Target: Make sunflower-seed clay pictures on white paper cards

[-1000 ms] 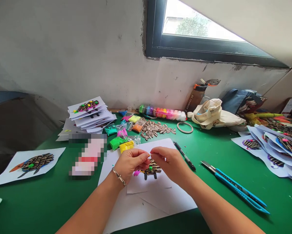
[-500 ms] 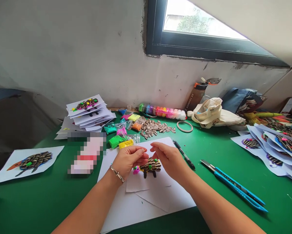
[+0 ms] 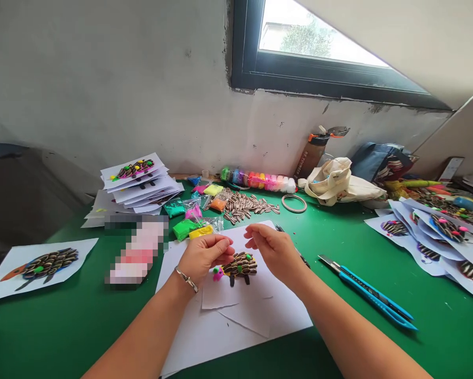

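1. Head view: L hand (image 3: 205,255) raised above upper L part of small sheet (image 3: 216,300); narrow at thumb & forefinger. Cannot tell if gripping a small piece.
2. R hand (image 3: 278,252): opp. L hand, well clear of it; loosely curled, w/ gap at fingertips. No item visible in grasp.
3. Seed animal (image 3: 244,267): betw. hands in view, on small sheet. Pink head (image 3: 217,273) at L end, green dots on body, dark legs below. Under small sheet: lge white paper (image 3: 193,337), on green worktop (image 3: 351,231).
4. Nearby: yellow packet (image 3: 200,232) & green packet (image 3: 184,229) beyond L hand; seed pile (image 3: 242,207) farther back; pen (image 3: 279,229) part-hidden by R hand; cutter (image 3: 371,295) to R, blade exposed.
5. Step in hand, as judged: fine fingertip work over seed animal. Use light pinch; place any small piece straight down; press gently, approx. 1 sec., to avoid shifting seeds.
6. Caution: steady small sheet w/ spare fingertips; lift wrists clear of dots; retract blade before reaching R.
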{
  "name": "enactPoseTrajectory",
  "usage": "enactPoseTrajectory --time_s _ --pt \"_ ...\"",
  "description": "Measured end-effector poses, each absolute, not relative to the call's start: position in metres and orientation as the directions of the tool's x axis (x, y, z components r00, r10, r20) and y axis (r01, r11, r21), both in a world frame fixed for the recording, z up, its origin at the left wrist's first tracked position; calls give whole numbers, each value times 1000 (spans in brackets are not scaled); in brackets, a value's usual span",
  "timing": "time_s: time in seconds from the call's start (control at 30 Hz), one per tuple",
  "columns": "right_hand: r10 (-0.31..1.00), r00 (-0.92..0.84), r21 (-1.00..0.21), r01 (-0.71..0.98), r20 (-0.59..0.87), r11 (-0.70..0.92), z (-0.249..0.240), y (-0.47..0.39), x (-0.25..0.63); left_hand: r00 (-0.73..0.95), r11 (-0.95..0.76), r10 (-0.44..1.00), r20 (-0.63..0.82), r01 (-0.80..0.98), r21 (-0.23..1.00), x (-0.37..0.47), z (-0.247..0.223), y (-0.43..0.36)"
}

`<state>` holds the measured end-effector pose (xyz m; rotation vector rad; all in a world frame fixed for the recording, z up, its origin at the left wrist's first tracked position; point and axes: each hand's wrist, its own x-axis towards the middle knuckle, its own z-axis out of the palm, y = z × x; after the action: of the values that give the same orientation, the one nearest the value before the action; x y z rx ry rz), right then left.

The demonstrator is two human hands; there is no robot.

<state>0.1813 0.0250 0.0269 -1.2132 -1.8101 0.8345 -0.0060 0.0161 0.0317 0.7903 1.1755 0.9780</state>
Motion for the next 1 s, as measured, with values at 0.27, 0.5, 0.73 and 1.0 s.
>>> enactPoseTrajectory --time_s 0.27,0.5,0.73,1.0 --pt "921 -237 -666 637 310 388 34 11 196 113 364 930 -349 -182 913 -6 34 16" --pt "932 -290 -718 600 216 353 7 2 197 115 390 920 -375 -185 902 -4 29 17" --pt "924 -313 -558 737 217 381 13 4 199 86 335 941 -327 -118 935 -7 27 19" --pt "876 -333 -610 628 349 483 -4 7 206 66 375 927 -369 -152 914 -5 26 19"
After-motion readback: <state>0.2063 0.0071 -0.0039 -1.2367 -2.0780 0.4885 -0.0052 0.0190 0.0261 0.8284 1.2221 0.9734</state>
